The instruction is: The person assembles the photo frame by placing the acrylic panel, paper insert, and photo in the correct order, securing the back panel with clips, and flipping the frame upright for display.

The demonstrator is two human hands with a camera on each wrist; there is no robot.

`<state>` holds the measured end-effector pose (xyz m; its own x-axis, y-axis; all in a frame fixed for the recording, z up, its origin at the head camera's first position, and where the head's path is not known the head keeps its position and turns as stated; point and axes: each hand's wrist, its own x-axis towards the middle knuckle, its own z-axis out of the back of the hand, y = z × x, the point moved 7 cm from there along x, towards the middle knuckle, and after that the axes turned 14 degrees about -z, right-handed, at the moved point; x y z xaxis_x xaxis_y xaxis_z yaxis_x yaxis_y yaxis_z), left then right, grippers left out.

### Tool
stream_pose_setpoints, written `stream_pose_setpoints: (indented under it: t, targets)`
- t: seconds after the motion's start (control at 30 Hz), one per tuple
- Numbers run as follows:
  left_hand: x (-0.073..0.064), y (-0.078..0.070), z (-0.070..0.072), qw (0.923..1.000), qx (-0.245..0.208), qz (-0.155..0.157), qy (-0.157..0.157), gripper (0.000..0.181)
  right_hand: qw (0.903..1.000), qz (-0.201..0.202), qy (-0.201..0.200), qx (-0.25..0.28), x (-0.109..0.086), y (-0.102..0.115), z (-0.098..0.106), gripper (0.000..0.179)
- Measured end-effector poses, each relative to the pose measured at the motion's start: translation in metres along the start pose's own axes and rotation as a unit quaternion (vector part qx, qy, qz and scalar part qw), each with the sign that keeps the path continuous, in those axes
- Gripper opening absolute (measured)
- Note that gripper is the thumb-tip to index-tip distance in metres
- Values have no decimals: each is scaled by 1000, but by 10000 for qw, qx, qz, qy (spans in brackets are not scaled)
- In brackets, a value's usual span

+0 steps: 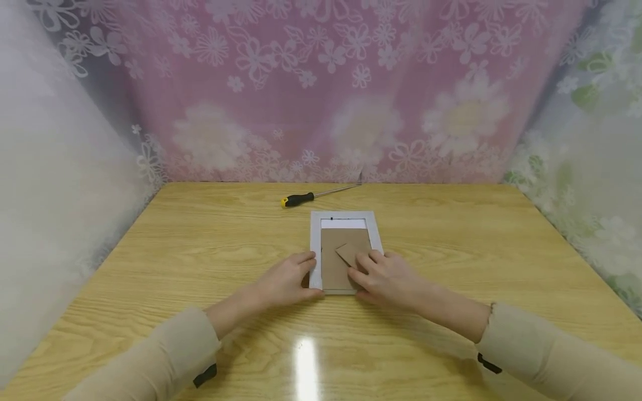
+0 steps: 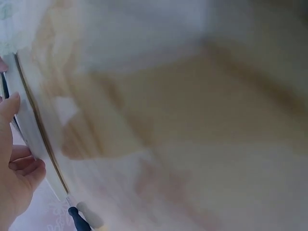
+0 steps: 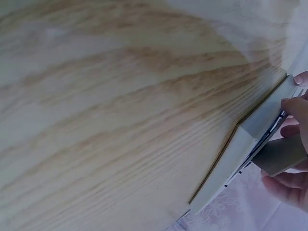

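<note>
Head view: taking the frame's middle as the clock's centre, with 12 o'clock away from the person, the white frame (image 1: 315,236) lies on the wood-grain table (image 1: 200,250). A brown board (image 1: 333,275) sits inside it, and at 12 o'clock a strip of white sheet (image 1: 343,223) shows between board and rim. A small black tab (image 1: 331,218) marks the rim's inner edge between 11 and 12.

At 8 o'clock the left hand (image 1: 288,278) grips the frame, fingers bent against its side and thumb at the near corner. At 4 o'clock is the right hand (image 1: 388,275), its fingers curled at the small brown flap (image 1: 346,253), which stands at an angle off the board. Other fingers and the raised flap crowd the right wrist view, so the hold is partly hidden, but it seems to be a pinch.

Apart from the frame, at 11 o'clock, rests a screwdriver (image 1: 300,199), yellow butt toward 9 and shaft toward 2. Beyond the table, at 12, hangs pink flowered cloth (image 1: 281,83). Beige sleeves (image 1: 160,345) cover both forearms, with dark straps (image 1: 489,363) showing beneath the cuffs.
</note>
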<state>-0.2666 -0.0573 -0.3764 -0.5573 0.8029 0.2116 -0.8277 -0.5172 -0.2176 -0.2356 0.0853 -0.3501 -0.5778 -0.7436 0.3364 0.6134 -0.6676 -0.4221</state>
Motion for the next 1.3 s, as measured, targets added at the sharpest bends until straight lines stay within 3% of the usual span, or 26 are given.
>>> stream_pose_setpoints:
  t: [0.23,0.43,0.7,1.3]
  targets:
    - [2,-5,4,9969,530,-550,-176,58,9967,-292,301,692,-1,-4,-2,34]
    - [1,-9,5,9938,696,-862,-134,52,9961,-238,243,816,-1,-6,-2,30]
    - [1,-9,4,9928,801,-890,76,53,9951,-272,251,917,-1,-8,-3,28]
    - [1,-8,1,9933,798,-814,163,53,9922,-494,296,1109,2,-15,-9,24]
